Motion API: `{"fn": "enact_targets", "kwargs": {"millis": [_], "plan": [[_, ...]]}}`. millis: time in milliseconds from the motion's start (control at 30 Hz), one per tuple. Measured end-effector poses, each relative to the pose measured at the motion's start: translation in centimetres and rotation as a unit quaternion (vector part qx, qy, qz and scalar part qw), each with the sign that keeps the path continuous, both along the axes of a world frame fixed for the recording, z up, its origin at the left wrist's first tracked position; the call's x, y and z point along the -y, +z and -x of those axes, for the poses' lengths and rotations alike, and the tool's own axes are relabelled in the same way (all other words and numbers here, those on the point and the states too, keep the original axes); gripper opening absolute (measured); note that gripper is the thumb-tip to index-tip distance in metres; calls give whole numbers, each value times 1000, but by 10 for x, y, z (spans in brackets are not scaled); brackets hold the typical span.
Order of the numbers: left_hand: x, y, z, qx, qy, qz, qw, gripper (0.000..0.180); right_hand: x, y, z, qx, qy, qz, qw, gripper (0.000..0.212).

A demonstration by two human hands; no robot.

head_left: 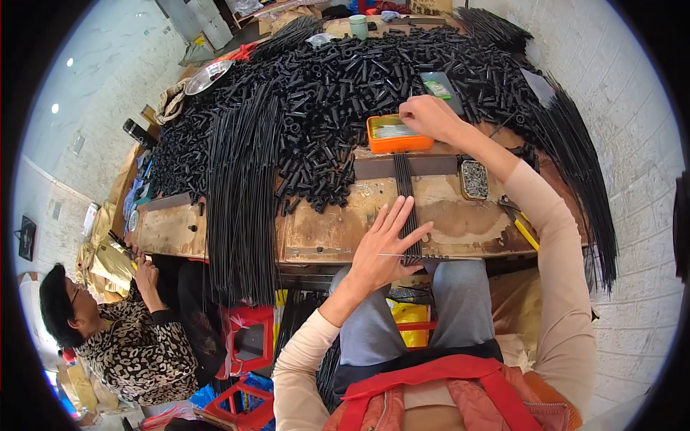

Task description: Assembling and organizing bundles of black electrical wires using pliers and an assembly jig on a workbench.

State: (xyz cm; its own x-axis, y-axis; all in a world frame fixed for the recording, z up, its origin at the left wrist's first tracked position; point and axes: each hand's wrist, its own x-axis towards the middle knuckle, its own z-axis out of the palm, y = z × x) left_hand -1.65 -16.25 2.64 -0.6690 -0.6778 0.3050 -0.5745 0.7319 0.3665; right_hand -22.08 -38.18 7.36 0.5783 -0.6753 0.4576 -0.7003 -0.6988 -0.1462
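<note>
My left hand [384, 248] lies palm down at the table's front edge, fingers and thumb spread. It rests on a narrow row of thin black cables [404, 179] running away from me. A thin metal rod [424, 256] crosses at the hand's lower side, over the cable ends; how it sits there is unclear. My right hand [429, 118] is at the right end of an orange box [401, 145], which holds thin silvery pins [395, 131]. Its fingers are curled together, fingertips pointing down, and whatever they hold is hidden.
A large heap of black tubular parts [359, 79] covers the back. Long black cables [244, 194] hang over the edge at left; more cables [582, 179] lie right. A small tray [474, 179] and yellow-handled pliers [523, 224] are at right. Another person [136, 337] works at left.
</note>
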Motion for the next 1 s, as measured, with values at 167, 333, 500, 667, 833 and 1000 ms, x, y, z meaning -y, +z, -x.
{"fn": "enact_targets", "kwargs": {"millis": [167, 333, 500, 667, 833, 1000], "plan": [[-7, -4, 1, 40, -13, 35, 999, 84, -62, -7, 31, 12, 28, 9, 999, 13], [-11, 0, -2, 40, 4, 16, 999, 86, -73, -29, 35, -54, 44, -38, 997, 31], [-9, 2, 6, 38, 11, 22, 999, 82, -71, -29, 41, -56, 46, -51, 996, 35], [-10, 1, 5, 24, 14, 20, 999, 80, -69, -27, 38, -42, 41, -68, 996, 34], [-8, -1, 6, 31, 9, 31, 999, 79, -66, -28, 38, -65, 44, -61, 995, 33], [-10, -1, 3, 27, 8, 27, 999, 80, -67, -23, 30, -73, 52, -67, 994, 33]]}}
